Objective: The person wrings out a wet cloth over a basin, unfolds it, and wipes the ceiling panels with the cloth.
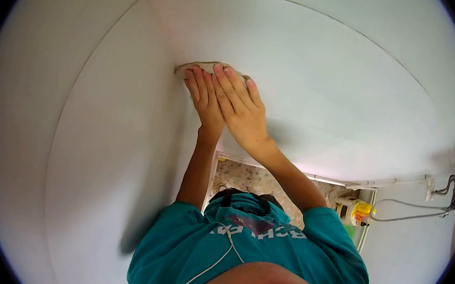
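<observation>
A pale, flat, crumpled piece, perhaps a cloth, lies against the white wall surface beside a corner. My left hand presses on it with its fingers stretched out flat. Just to the right, my right hand also lies flat, fingers extended, its fingertips on the upper edge of the piece. The two hands touch and overlap slightly. Neither hand is wrapped round anything. Most of the piece is hidden under the fingers.
White panels with thin dark seams surround the hands. Below are a speckled floor, a white and yellow container, and a grey hose on the right wall. A white earphone cable hangs over my teal shirt.
</observation>
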